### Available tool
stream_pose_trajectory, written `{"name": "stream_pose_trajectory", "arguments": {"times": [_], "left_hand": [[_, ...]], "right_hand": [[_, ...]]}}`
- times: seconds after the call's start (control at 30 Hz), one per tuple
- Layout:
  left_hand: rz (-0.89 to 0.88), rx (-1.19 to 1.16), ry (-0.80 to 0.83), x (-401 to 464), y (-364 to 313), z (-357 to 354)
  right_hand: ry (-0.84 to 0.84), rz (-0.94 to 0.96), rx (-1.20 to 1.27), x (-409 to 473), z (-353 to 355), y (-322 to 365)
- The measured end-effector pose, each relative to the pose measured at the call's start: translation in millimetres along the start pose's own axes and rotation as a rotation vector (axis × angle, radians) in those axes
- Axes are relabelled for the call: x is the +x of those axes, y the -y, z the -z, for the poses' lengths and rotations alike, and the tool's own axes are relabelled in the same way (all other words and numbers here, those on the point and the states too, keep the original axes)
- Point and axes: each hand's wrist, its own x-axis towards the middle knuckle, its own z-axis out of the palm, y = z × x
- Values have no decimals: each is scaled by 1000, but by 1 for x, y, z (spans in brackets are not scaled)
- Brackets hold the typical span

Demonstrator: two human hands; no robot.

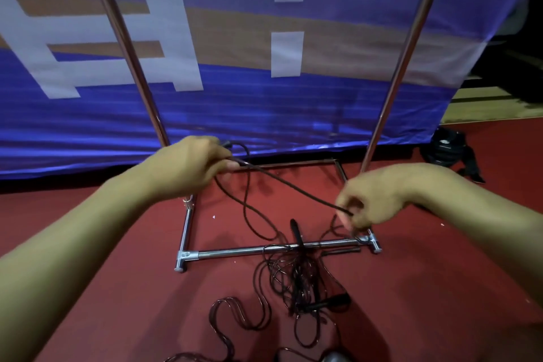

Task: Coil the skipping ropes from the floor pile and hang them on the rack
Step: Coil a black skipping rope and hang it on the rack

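A dark skipping rope (289, 185) stretches taut between my two hands above the red floor. My left hand (194, 167) grips one end with a loop hanging below it. My right hand (373, 200) pinches the rope lower down to the right. A tangled pile of dark ropes (296, 285) with black handles lies on the floor across the rack's front base bar (235, 250). The chrome rack (126, 47) rises in two slanted poles, and coiled items hang near its top.
A blue and white banner (264, 103) hangs right behind the rack. A black bag (449, 150) sits on the floor at the right. Red floor (117, 288) spreads around the pile, and loose rope loops trail toward the bottom edge.
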Motion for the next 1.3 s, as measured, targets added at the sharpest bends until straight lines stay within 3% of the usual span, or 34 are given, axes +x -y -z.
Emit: {"name": "stream_pose_trajectory", "arguments": {"times": [0.07, 0.17, 0.4, 0.5, 0.67, 0.87, 1.07, 1.17, 1.3], "left_hand": [[38, 1, -37, -5, 14, 7], [79, 51, 46, -11, 28, 5], [167, 107, 120, -10, 30, -6], [88, -4, 208, -12, 7, -2], [-43, -182, 186, -3, -57, -18], [-143, -80, 99, 3, -55, -28], [-62, -54, -132, 2, -10, -4], [35, 5, -68, -9, 22, -1], [78, 62, 76, -10, 23, -16]], "right_hand": [[34, -88, -48, 4, -9, -14], [-101, -83, -52, -2, -7, -27], [-396, 165, 201, -13, -2, -8], [-487, 244, 224, -14, 6, 8], [-552, 324, 194, -8, 9, 46], [-447, 352, 291, -3, 9, 52], [-227, 137, 156, 1, -1, 13], [-280, 66, 253, -3, -6, -6], [-403, 146, 257, -9, -5, -2]]}}
